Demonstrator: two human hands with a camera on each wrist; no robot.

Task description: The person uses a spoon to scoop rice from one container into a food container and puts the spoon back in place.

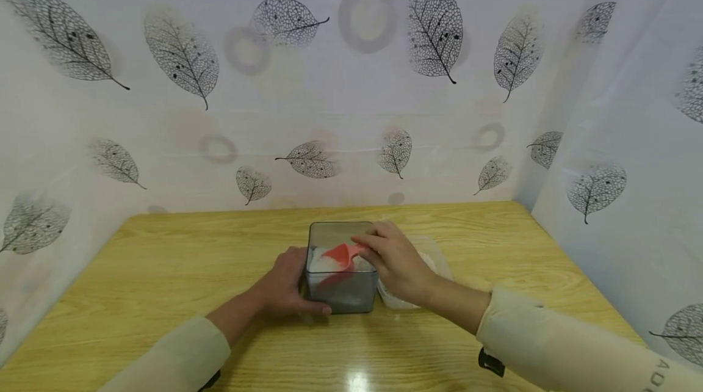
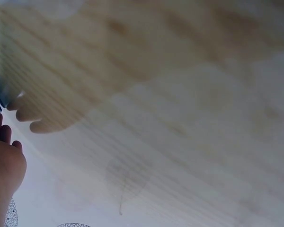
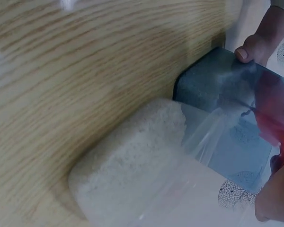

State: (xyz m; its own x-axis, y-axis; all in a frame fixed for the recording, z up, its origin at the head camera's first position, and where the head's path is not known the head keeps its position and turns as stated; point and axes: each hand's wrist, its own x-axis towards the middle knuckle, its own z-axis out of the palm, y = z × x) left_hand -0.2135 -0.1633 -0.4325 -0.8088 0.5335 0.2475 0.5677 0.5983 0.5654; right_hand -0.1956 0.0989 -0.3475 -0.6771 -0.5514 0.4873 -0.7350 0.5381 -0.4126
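Note:
A grey see-through square container (image 1: 351,295) stands on the table with white granular stuff (image 1: 324,262) inside. My left hand (image 1: 281,287) grips its left side, thumb along the front and fingers on the side. With my right hand (image 1: 400,262) I pinch the handle of a red scoop (image 1: 342,254), whose bowl is inside the container's top. Through the wall of the container the scoop (image 3: 272,106) shows red in the right wrist view. In the left wrist view, only part of the left hand (image 2: 7,161) appears at the edge.
A clear plastic container (image 1: 442,257) of white grains stands right beside the grey one, partly behind my right hand. The wood-grain table (image 1: 181,276) meets a leaf-printed curtain (image 1: 346,93) at the back and sides.

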